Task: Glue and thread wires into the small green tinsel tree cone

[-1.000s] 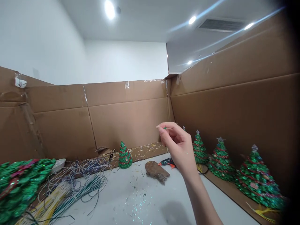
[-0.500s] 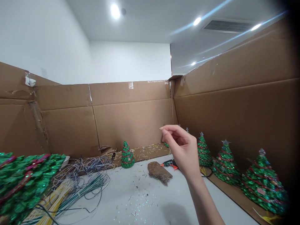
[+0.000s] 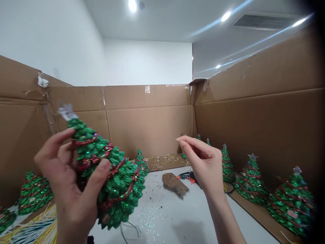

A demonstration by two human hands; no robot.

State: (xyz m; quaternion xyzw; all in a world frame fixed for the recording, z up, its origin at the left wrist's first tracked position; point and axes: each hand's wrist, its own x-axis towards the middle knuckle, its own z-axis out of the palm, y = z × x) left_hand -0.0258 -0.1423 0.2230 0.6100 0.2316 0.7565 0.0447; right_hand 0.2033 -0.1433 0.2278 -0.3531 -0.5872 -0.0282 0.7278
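Fingers of the left hand curl around the upper left of a decorated tree, held above the tabletop and tilted, its star to the left. Uneven support is the likely hazard: the heavier-looking base hangs low to the right and could swing, while squeezing might loosen the garland. Right of it, scattered glitter marks where a dropped fragment would be hard to find. Farther right lie a brown slab and a glue gun, which a low sweep could nudge. Thumb and forefinger of the right hand meet at the tips, apparently pinching a tiny pale piece, too small to identify; slight slackening could lose it. At far right, upright trees risk toppling if the forearm strays.
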